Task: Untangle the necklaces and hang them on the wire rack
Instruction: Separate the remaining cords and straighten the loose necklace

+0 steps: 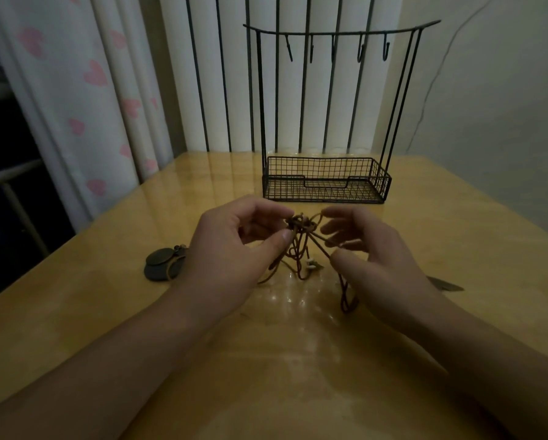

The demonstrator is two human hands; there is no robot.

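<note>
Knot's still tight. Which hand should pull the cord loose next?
Probably the right hand: it already pinches a cord running out of the knot. The left hand grips the knot itself, so it can anchor.

Wooden table [76, 312], heart-print curtain [85, 90]

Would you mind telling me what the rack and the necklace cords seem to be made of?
Wire rack: thin dark metal wire, matte finish, judging by its welded grid basket and bent hooks. Necklace cords: probably leather or waxed cord, brown and reddish, dull, holding stiff loops rather than draping like chain.
</note>
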